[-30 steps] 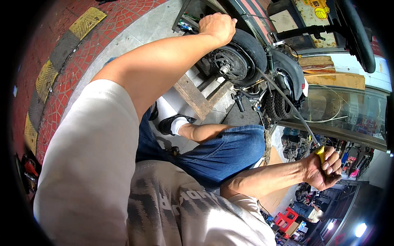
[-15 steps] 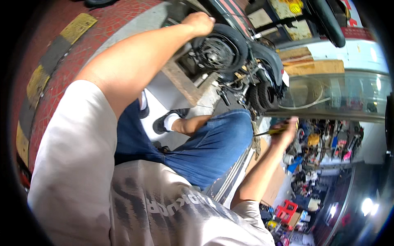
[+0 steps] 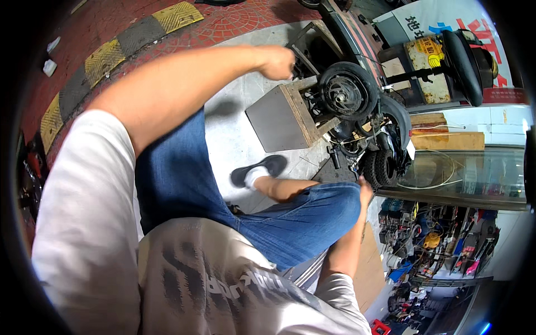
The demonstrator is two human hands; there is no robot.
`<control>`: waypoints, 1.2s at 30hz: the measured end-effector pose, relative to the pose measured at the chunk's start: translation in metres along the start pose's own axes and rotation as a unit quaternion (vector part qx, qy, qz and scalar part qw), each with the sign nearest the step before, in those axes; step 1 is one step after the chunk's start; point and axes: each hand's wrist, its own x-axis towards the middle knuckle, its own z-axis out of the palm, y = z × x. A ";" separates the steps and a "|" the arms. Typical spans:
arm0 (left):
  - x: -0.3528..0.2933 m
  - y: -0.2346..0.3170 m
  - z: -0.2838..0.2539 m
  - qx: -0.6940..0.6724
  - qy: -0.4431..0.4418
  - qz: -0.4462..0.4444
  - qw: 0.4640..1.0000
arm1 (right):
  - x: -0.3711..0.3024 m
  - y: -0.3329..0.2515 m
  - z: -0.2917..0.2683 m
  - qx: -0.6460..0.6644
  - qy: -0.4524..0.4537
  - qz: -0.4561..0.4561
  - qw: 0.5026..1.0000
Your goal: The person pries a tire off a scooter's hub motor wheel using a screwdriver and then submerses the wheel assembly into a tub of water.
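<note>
My left hand (image 3: 277, 62) is closed into a fist at the end of my outstretched arm, near the upper edge of a grey box-like stand with wooden edges (image 3: 279, 120). Whatever its fingers may hold is hidden. Beyond it, a small scooter wheel with a black tyre (image 3: 347, 92) leans over the stand, its spoked metal hub facing up. My right hand (image 3: 365, 192) is low beside my bent right knee, close to some knobby black tyres (image 3: 379, 167). The knee hides most of its fingers, and no tool shows in it.
A long dark scooter deck with red stripes (image 3: 352, 28) lies behind the wheel. A black seat (image 3: 464, 67) stands at the far right. Shelves crowded with tools and parts (image 3: 441, 234) fill the right side. A yellow-and-black kerb ramp (image 3: 106, 58) runs along the red paving at left.
The view has shifted and the wheel and stand appear farther right. My left hand has come away from the wheel. My right hand has lowered beside my knee; its yellow-and-black tool no longer shows.
</note>
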 end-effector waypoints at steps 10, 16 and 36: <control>-0.053 -0.075 0.063 -0.135 -0.201 -0.104 0.965 | -0.059 -0.165 0.197 -0.115 -0.255 -0.310 0.909; -0.100 -0.112 0.058 -0.210 -0.247 -0.158 0.933 | -0.083 -0.153 0.290 -0.397 -0.193 -0.307 0.843; -0.074 -0.045 -0.153 -0.325 0.023 -0.314 0.892 | -0.083 -0.231 0.260 -0.493 -0.312 -0.113 0.804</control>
